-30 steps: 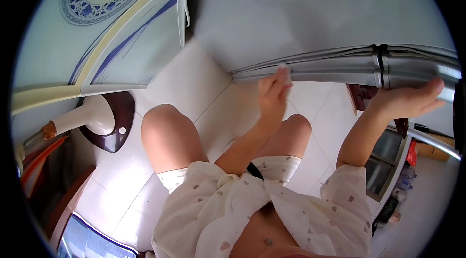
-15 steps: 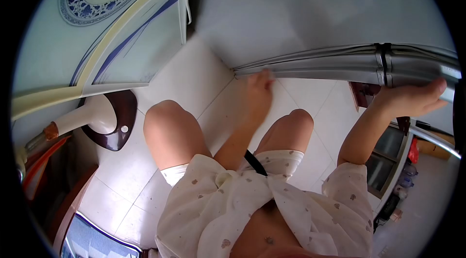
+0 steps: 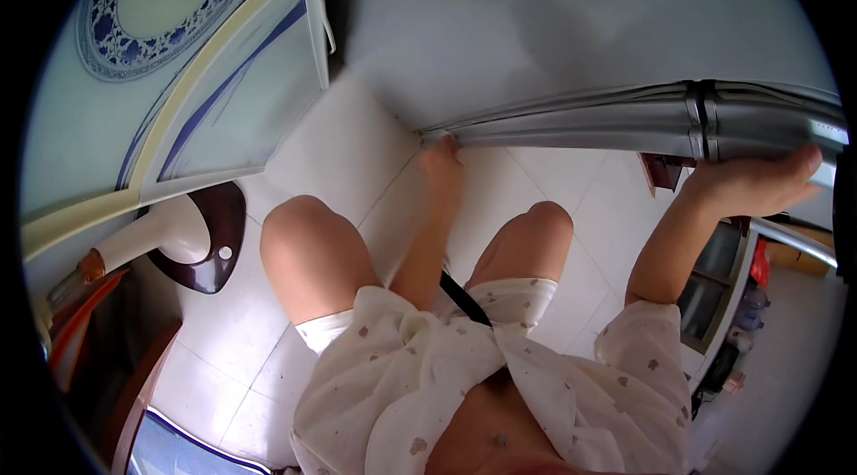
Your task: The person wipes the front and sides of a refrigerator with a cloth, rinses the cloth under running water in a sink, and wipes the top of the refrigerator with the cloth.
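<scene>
A tall grey door-like panel [image 3: 571,20], which looks like a refrigerator's, has a silver edge strip [image 3: 571,129] with a black joint [image 3: 704,122] across it. My left hand [image 3: 442,162] reaches down between my knees to the low end of this strip, by the floor. Its fingers are curled and slightly blurred, with a small pale bit at their tips that I cannot make out. Higher along the strip, my right hand [image 3: 754,182] rests against the edge, fingers stretched and thumb apart.
At the left stand a pale panel with a blue floral plate design [image 3: 170,2] and a dark base with a cream stem [image 3: 214,238]. White tiles [image 3: 214,359] cover the floor. A glass-doored cabinet [image 3: 714,283] and several bottles [image 3: 754,301] are at the right.
My left hand has moved left along the silver strip to its low end. My right hand stays against the edge. The view has shifted slightly.
</scene>
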`<state>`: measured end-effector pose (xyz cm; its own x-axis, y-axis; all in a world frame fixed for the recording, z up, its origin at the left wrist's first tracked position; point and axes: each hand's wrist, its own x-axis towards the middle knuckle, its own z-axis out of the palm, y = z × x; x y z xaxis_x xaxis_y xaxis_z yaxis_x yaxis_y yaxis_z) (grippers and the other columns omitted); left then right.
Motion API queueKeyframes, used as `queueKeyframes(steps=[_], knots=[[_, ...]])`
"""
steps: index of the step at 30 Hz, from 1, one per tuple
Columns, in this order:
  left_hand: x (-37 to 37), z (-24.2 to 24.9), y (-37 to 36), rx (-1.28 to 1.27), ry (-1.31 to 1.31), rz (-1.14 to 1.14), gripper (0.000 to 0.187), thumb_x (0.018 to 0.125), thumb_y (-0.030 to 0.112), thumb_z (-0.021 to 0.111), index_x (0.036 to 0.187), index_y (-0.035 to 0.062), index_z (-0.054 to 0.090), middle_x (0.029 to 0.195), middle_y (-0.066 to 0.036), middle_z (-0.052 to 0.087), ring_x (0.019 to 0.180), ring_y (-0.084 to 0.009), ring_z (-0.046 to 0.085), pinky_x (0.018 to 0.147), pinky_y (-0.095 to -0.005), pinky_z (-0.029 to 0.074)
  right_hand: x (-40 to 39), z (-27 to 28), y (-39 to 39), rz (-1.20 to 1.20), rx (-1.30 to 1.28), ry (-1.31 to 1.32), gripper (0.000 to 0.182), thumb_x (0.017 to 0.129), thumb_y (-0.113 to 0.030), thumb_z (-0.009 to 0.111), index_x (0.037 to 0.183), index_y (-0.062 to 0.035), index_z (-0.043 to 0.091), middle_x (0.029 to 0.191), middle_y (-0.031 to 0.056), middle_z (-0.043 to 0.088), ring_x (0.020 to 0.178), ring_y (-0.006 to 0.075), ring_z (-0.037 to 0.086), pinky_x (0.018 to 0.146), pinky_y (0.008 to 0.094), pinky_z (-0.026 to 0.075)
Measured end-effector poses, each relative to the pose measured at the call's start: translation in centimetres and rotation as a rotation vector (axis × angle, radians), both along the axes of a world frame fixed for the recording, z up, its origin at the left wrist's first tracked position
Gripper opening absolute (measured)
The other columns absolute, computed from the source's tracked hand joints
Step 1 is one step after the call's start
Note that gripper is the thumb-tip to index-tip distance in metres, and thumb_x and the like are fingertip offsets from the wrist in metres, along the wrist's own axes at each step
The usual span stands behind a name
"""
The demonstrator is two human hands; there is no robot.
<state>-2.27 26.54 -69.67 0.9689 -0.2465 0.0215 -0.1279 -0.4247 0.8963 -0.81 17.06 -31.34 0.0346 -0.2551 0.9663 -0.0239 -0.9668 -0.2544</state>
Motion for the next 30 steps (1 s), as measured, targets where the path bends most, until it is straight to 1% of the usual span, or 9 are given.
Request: queueKeyframes(steps=[3,6,11,14,16,21,23,25,30], knots=[[-0.8,12.1,1.3,-0.132,-0.191,0.012,0.027,0.073,0.001,0.054,0.1,0.0017,0.057,0.079,-0.015,0.057,0.07,-0.0296,0.051,0.063,-0.0371,0.043,0.0,-0.3,0.9,-0.12,0.119,-0.021,0.035,0.083,-0.033,0.042,0.09,0.0015,0.045,0.089,0.0131,0.05,0.079,0.0209,0.051,0.07,0.0348,0.046],[-0.8,12.3,0.2,-0.268,-0.268,0.039,0.032,0.074,0.005,0.053,0.106,-0.0005,0.051,0.088,-0.012,0.056,0.072,-0.0288,0.053,0.065,-0.0364,0.044,-0.3,-0.1,0.9,-0.14,0.105,0.007,0.035,0.083,-0.033,0.04,0.091,-0.0001,0.047,0.091,0.0123,0.05,0.082,0.0209,0.052,0.072,0.035,0.045],[0.2,1.1,-1.2,0.376,0.25,-0.109,0.027,0.078,0.009,0.045,0.104,0.002,0.048,0.088,-0.016,0.058,0.077,-0.0317,0.055,0.063,-0.0395,0.044,0.0,0.0,0.2,0.022,0.023,0.025,0.036,0.083,-0.032,0.038,0.098,-0.0018,0.049,0.093,0.0112,0.052,0.089,0.0206,0.053,0.077,0.0338,0.045],[0.4,-6.6,-1.5,0.375,0.236,-0.062,0.021,0.079,0.011,0.044,0.096,0.0015,0.05,0.081,-0.016,0.059,0.07,-0.034,0.057,0.061,-0.0418,0.044,-0.6,0.0,-1.0,-0.009,-0.046,0.04,0.035,0.084,-0.031,0.037,0.099,-0.0016,0.05,0.093,0.011,0.053,0.089,0.0205,0.053,0.078,0.0336,0.045],[1.6,-6.4,-1.1,0.32,0.354,-0.137,0.018,0.08,0.011,0.044,0.093,-0.0003,0.05,0.072,-0.016,0.059,0.064,-0.0351,0.056,0.062,-0.0435,0.043,-0.5,0.0,-0.4,-0.018,-0.002,0.037,0.035,0.084,-0.03,0.037,0.098,-0.0013,0.05,0.093,0.0112,0.053,0.088,0.0204,0.053,0.077,0.0337,0.045],[-2.4,9.2,-0.6,-0.192,-0.151,0.065,0.031,0.082,0.004,0.043,0.113,-0.0012,0.046,0.096,-0.021,0.054,0.066,-0.0356,0.054,0.058,-0.0414,0.043,0.6,-0.4,1.0,-0.064,0.048,-0.044,0.035,0.082,-0.03,0.038,0.096,-0.0016,0.052,0.097,0.0112,0.052,0.089,0.0208,0.052,0.079,0.0362,0.044],[-3.2,10.5,-1.5,-0.339,-0.129,0.156,0.04,0.08,-0.001,0.039,0.12,-0.0017,0.04,0.111,-0.023,0.045,0.094,-0.0352,0.044,0.079,-0.0415,0.036,1.1,-0.4,2.1,-0.076,0.054,-0.031,0.035,0.082,-0.031,0.039,0.096,-0.002,0.053,0.097,0.0108,0.052,0.089,0.0208,0.052,0.08,0.0365,0.044],[-2.8,6.7,-1.9,-0.348,0.204,0.136,0.041,0.08,-0.001,0.038,0.121,-0.0025,0.038,0.114,-0.024,0.042,0.096,-0.0358,0.042,0.081,-0.0419,0.035,1.5,-0.2,2.2,-0.085,0.05,-0.037,0.035,0.082,-0.031,0.039,0.096,-0.0024,0.053,0.098,0.0105,0.052,0.089,0.0208,0.052,0.081,0.0368,0.044],[-1.7,-6.4,-3.7,0.059,0.306,0.16,0.047,0.074,-0.001,0.042,0.121,-0.0001,0.035,0.114,-0.022,0.044,0.095,-0.0382,0.044,0.08,-0.0444,0.037,1.1,-0.3,1.3,-0.075,-0.002,-0.019,0.033,0.083,-0.03,0.038,0.096,-0.003,0.052,0.098,0.0097,0.052,0.09,0.0193,0.051,0.081,0.0351,0.043]])
